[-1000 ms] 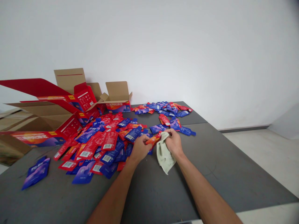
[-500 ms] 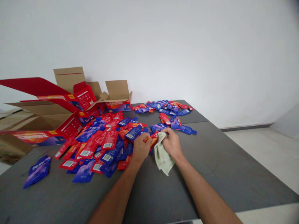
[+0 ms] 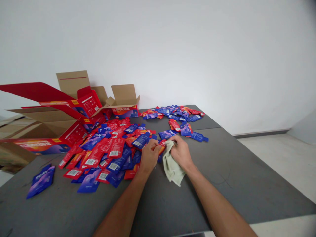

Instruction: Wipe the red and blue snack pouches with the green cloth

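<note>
Between my two hands is a red-and-orange pouch point(image 3: 162, 144), its left end pinched by my left hand point(image 3: 149, 156). My right hand point(image 3: 181, 152) is closed on a pale green cloth point(image 3: 172, 168), which wraps over the pouch's right end and hangs down toward the tabletop. The right fingertips are partly hidden by the cloth. Just left of my left hand lies a big heap of red and blue pouches point(image 3: 116, 148), several with barcodes facing up. A few more loose pouches, among them a blue pouch point(image 3: 197, 136), lie just beyond my right hand.
Open red cardboard boxes point(image 3: 74, 131) with raised flaps stand at the left, and a smaller open box point(image 3: 125, 111) stands behind the heap. Another pile of pouches point(image 3: 172, 113) lies at the table's far end. Two blue pouches point(image 3: 41, 181) rest on the grey table point(image 3: 247, 184) at front left.
My left fingers have shifted slightly, and less of the pouch shows between the hands. The cloth's hanging corner has swung a little to the right.
</note>
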Motion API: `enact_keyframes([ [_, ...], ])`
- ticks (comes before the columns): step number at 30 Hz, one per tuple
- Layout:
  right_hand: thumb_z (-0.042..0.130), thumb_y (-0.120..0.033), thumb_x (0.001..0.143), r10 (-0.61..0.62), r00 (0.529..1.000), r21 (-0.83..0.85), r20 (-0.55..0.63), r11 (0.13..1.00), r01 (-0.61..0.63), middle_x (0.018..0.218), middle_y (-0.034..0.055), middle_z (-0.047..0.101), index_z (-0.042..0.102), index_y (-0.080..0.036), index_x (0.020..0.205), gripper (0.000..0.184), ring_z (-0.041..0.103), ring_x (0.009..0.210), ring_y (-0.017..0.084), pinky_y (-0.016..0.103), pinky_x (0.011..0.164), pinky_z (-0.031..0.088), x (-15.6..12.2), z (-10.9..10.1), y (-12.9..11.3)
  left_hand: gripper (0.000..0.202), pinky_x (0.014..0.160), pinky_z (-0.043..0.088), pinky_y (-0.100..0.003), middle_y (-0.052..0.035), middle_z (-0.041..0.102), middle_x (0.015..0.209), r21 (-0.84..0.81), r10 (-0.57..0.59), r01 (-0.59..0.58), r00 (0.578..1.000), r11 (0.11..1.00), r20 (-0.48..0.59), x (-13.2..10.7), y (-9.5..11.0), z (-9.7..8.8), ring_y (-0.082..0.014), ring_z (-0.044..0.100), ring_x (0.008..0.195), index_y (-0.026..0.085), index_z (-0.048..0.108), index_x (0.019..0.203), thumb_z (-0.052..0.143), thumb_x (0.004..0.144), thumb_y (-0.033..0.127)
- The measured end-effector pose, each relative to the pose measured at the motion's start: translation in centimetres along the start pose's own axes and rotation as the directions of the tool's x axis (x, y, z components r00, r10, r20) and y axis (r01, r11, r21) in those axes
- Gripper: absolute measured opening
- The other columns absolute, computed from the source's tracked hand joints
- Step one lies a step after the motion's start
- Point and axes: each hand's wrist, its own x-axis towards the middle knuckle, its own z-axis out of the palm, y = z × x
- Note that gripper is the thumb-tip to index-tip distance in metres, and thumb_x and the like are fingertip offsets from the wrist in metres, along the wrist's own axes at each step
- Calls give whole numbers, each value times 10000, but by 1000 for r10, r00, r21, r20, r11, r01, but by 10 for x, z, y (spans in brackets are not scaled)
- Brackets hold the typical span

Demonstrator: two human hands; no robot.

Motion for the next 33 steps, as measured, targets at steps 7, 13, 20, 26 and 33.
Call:
enact_keyframes([
  [7,538,-103,784,-202,967,-70,-158,979,193,1110,111,599,595,-191,1113,346,568,1038,254,414,924,478,-6,5,-8,346,574,423,-228,8,657,766,-548,-307,337,940,765,149,-1,1,8,-117,574,603,191,595,1080,696,767,298],
  [13,549,-87,828,-389,916,27,101,921,389,1007,65,625,683,-238,985,255,572,1004,225,383,915,487,-15,21,-7,705,821,520,-309,-109,706,1150,-736,-294,435,899,519,325,1,0,4,-206,682,952,189,553,1308,740,633,106],
  [20,526,-136,871,-302,947,-96,-113,952,292,1006,80,633,725,-229,1017,263,587,966,226,383,890,497,-6,11,3,793,1047,453,-430,-114,646,1318,-672,-103,394,897,627,430,-3,-13,4,-278,582,1229,203,584,1333,580,576,-33],
  [26,510,-168,899,-299,942,-160,-151,948,276,1053,89,634,739,-234,1066,291,575,996,233,403,909,491,2,-1,16,782,1105,399,-438,-107,628,1344,-656,-83,377,897,654,434,-8,-12,10,-279,532,1296,210,616,1300,533,564,-38],
  [33,508,-113,874,-408,913,-92,-6,910,405,1077,80,627,733,-263,1094,348,551,1011,235,421,902,481,-5,13,9,809,899,516,-340,-118,633,1317,-690,-166,405,907,600,388,-5,-6,10,-256,622,1150,220,578,1306,544,538,-33],
])
